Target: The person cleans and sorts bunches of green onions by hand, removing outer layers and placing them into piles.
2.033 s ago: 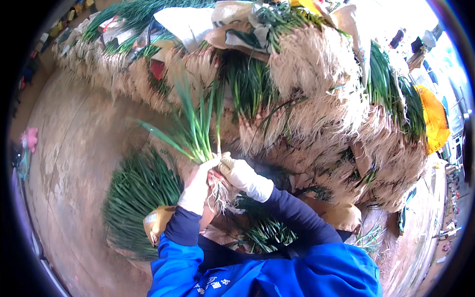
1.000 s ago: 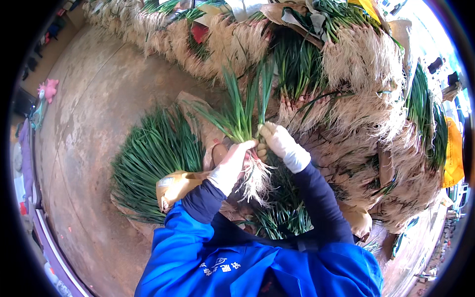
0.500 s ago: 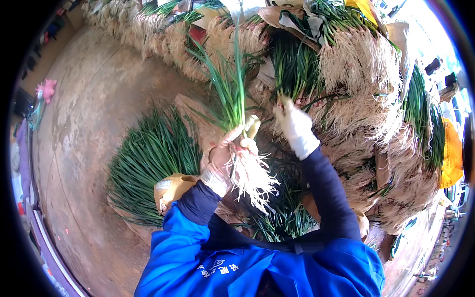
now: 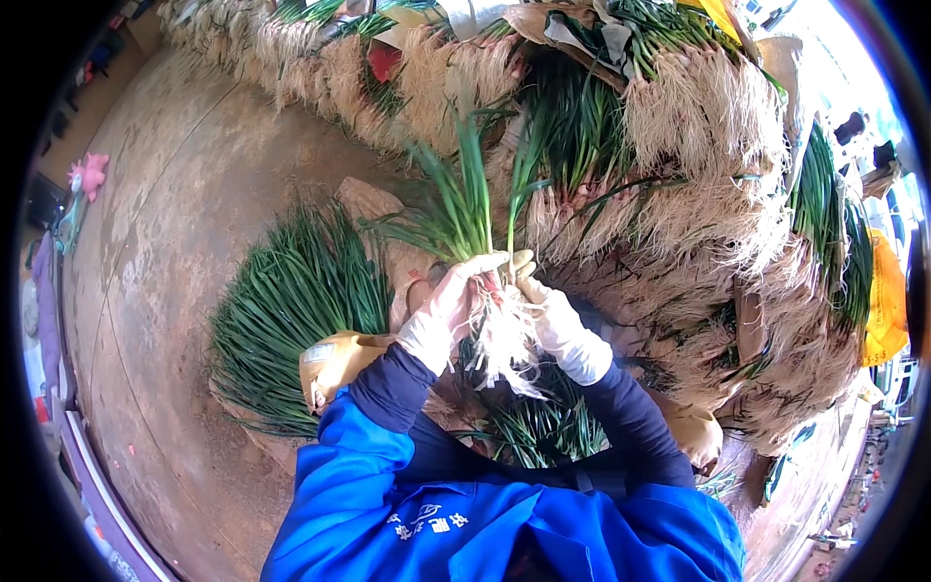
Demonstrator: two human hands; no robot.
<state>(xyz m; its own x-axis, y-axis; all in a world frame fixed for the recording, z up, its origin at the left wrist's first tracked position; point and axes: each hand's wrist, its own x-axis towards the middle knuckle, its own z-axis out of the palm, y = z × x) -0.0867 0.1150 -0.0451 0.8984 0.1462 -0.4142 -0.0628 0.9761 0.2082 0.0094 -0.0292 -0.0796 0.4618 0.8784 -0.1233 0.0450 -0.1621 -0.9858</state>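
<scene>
The right hand (image 4: 555,315) has come back to the green-onion bunch (image 4: 465,228) at frame centre; both it and the left hand (image 4: 448,306) now grip its white base, roots dangling.

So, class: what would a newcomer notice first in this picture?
Two gloved hands, left hand and right hand, meet mid-picture around a small bunch of green onions with white roots hanging below. Behind and to the right rises a big heap of rooty bundles. To the left, cleaned greens lie fanned on the floor.
</scene>
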